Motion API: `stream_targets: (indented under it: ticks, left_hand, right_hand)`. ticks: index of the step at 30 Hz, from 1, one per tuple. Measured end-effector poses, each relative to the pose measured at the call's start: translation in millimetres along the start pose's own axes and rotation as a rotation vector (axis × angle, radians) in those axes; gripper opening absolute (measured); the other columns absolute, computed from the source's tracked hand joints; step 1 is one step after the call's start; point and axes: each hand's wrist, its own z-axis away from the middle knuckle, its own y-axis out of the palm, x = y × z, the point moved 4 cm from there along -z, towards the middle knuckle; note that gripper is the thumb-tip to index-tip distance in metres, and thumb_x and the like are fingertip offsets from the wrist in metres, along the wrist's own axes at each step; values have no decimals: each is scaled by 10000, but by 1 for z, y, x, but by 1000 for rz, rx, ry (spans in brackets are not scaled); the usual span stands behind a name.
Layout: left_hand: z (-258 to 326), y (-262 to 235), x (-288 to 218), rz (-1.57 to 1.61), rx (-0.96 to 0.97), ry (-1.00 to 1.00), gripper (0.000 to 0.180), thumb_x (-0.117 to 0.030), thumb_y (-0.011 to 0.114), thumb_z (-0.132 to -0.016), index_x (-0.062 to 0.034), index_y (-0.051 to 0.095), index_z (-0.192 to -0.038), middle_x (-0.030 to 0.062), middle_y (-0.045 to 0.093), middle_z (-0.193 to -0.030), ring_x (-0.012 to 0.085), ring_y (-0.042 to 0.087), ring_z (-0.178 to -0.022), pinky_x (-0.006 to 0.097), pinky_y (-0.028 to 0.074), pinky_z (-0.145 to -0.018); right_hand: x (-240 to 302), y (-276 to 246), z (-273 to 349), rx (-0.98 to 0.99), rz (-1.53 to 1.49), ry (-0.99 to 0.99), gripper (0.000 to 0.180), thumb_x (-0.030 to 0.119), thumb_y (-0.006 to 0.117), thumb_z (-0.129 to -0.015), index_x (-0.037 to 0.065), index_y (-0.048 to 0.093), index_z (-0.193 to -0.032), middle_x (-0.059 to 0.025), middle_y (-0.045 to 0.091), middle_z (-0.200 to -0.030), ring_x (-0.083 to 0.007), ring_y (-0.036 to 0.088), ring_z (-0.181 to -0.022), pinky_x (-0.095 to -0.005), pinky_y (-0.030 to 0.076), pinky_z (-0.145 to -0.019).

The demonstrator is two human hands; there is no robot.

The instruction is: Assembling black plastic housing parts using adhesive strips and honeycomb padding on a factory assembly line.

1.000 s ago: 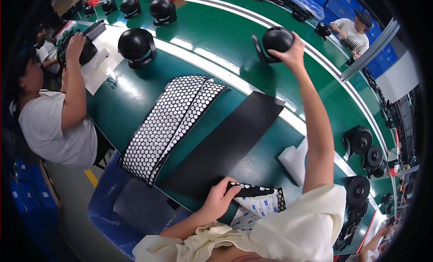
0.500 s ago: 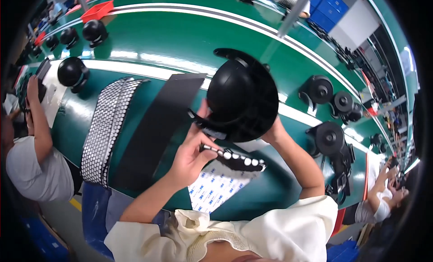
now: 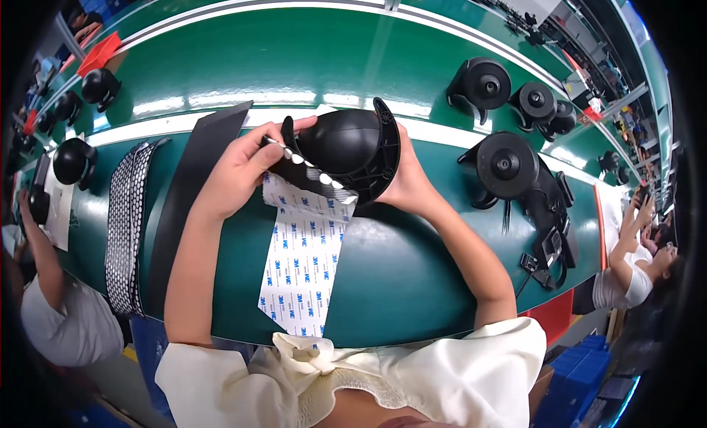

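A glossy black rounded housing (image 3: 342,139) with curved black feet is tilted above the bench in front of me. My right hand (image 3: 406,179) grips its right side, partly hidden behind it. My left hand (image 3: 234,172) pinches the upper left end of a black strip with white dots (image 3: 313,175), which lies across the housing's near side; whether it is stuck there I cannot tell. From that strip hangs white backing paper with blue print (image 3: 300,270), reaching down to the bench's near edge.
Left of my arm lie a black flat sheet (image 3: 188,185) and stacked dotted black-and-white strips (image 3: 127,229). Several black round units stand at right, the nearest (image 3: 507,167) beside black cabled parts (image 3: 551,237). Co-workers sit at both sides. A green conveyor (image 3: 294,52) runs behind.
The housing has come down and left, tilted so its feet and ribbed rim show. My left hand has moved up and left with the strip's end. More backing paper shows.
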Motion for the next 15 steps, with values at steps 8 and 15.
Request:
stream_targets:
  ticks: [8, 15]
  left_hand:
    - [18, 36, -14, -344, -471, -51, 137, -82, 498, -835, 19, 475, -745, 169, 391, -1282, 185, 437, -1094, 290, 320, -913]
    - [56, 72, -54, -710, -366, 373, 207, -51, 619, -764, 3, 428, -822, 161, 631, -817, 156, 625, -649, 220, 483, -570]
  right_hand:
    - [24, -6, 9, 4, 227, 45, 933, 217, 778, -535, 35, 221, -1262, -201, 430, -1130, -340, 492, -1010, -362, 427, -836]
    - [123, -76, 9, -220, 253, 11, 171, 99, 542, -788, -34, 577, -891, -146, 615, -842, -291, 581, -801, -338, 449, -719]
